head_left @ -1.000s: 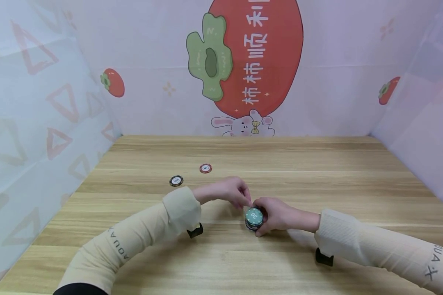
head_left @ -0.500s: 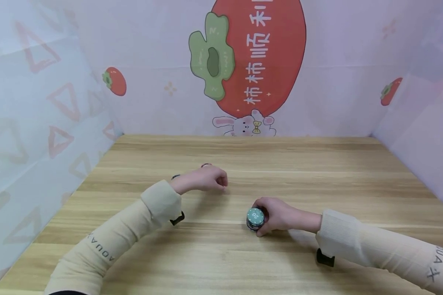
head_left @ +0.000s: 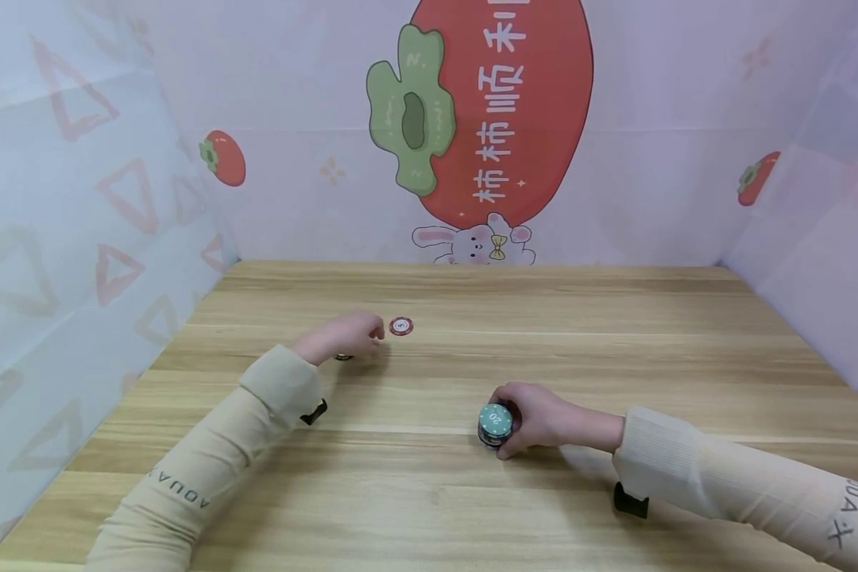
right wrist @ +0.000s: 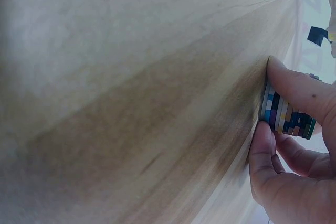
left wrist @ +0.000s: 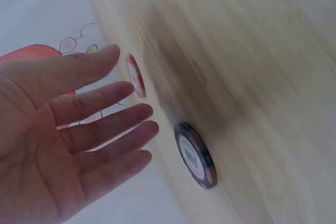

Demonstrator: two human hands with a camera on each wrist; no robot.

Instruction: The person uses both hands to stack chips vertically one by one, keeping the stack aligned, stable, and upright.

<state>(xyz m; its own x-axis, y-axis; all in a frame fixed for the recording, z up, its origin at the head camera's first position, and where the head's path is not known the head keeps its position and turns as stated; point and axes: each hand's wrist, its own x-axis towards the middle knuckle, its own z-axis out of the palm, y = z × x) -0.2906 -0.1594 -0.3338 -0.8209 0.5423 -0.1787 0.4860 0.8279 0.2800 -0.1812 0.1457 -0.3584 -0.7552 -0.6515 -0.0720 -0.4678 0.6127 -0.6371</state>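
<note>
A stack of poker chips (head_left: pixel 496 423), topped by a green one marked 20, stands on the table. Thumb and fingers of my right hand (head_left: pixel 539 417) grip its sides; the right wrist view shows the stack's layered coloured edges (right wrist: pixel 291 113). Farther left and back, my left hand (head_left: pixel 346 334) hovers over the table with nothing in it, its fingers apart and loosely extended in the left wrist view. Partly hidden below that hand lies a black poker chip (left wrist: pixel 195 156). Just right of its fingertips lies a red poker chip (head_left: pixel 401 326) marked 5.
The wooden table (head_left: pixel 615 342) is bounded by a printed cloth backdrop (head_left: pixel 293 199) at the back and hanging cloth at both sides. A dark strap piece (head_left: pixel 314 411) shows under the left sleeve, and another (head_left: pixel 630 500) under the right.
My left hand has moved away from the chip stack, leftward and back toward the two loose chips. The right hand keeps its hold on the stack, nearly still.
</note>
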